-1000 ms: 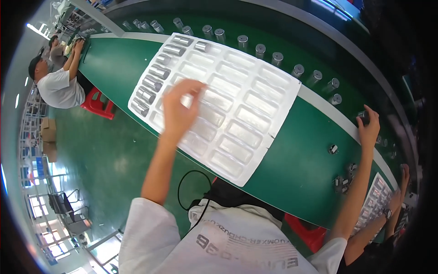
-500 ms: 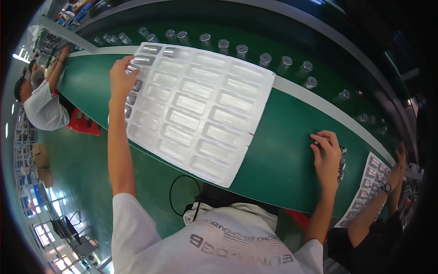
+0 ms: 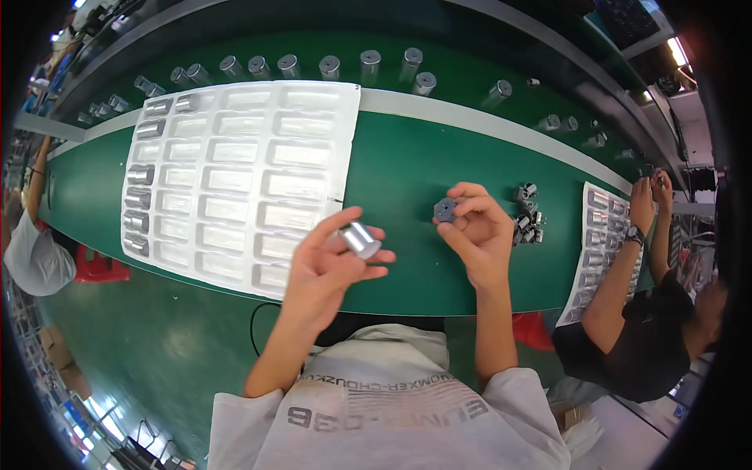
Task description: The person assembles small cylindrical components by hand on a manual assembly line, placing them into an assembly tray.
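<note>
Over the near part of the green bench, my left hand grips a shiny silver metal cylinder between thumb and fingers, tilted, with the other fingers spread. A short way to the right, my right hand pinches a dark grey round end cap with small holes in its face. The cap and cylinder are apart. A white moulded tray lies left of my hands. Several silver cylinders fill most of its leftmost column, with one gap, and another cylinder sits at the top of the second column.
A pile of small metal parts lies right of my right hand. Several cylinders stand along the far green strip behind a grey rail. At far right, a co-worker's arms reach over another filled tray.
My left hand has left the tray's left column and come toward the middle with a cylinder. My right hand has moved from the parts pile, bringing the end cap. The view has shifted rightward.
</note>
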Available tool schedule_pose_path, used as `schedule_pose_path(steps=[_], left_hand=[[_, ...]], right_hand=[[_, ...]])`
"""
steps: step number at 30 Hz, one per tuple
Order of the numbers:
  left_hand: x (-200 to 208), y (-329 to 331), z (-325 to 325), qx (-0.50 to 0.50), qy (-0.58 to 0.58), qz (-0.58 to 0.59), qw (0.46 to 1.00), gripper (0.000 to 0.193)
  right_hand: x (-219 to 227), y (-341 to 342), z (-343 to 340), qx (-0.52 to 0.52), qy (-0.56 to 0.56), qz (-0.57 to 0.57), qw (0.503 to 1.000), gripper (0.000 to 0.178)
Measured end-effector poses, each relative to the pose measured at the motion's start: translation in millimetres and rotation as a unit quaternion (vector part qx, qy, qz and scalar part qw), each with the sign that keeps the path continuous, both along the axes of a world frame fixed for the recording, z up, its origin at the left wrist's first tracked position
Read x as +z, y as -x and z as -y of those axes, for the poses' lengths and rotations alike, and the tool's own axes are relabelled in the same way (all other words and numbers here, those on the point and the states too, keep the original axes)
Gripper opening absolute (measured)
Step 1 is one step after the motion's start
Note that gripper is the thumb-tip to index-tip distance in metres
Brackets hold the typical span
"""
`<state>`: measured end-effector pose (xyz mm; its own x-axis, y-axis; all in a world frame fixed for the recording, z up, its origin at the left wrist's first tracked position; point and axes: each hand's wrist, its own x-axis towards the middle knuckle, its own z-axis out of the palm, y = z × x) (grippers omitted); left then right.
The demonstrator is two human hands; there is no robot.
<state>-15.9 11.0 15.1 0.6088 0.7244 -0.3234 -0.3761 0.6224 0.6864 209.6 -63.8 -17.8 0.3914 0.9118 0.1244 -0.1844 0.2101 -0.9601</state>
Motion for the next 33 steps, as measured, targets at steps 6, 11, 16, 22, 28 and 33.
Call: schedule_pose_path(steps=[6, 11, 16, 22, 28, 33], left_hand=[[-12.8, -21.6, 17.1, -0.044, 0.06, 0.019, 0.997, 0.056], [-21.3, -26.3, 23.9, -0.027, -0.113, -0.075, 0.99, 0.053], [-23.3, -29.1, 26.6, 0.013, -0.111, -0.071, 0.991, 0.042], [-28.4, -28.6, 25.2, 0.034, -0.152, -0.052, 0.986, 0.035], [-28.9, -23.1, 24.7, 0.06, -0.26, -0.067, 0.961, 0.029], [-27.7, -21.8, 23.6, 0.071, -0.26, -0.064, 0.961, 0.027]], right_hand=[[12.4, 11.0, 9.0, -0.066, 0.061, -0.113, 0.99, 0.029], [0.5, 5.8, 20.3, -0.022, 0.053, -0.038, 0.998, 0.025], [7.4, 5.7, 23.7, 0.015, 0.054, -0.067, 0.996, 0.023], [24.3, 27.0, 15.5, 0.041, 0.037, -0.084, 0.995, 0.026], [28.5, 35.3, 9.9, -0.008, 0.026, 0.091, 0.995, 0.033], [21.1, 45.1, 11.3, -0.019, 0.013, 0.148, 0.989, 0.024]])
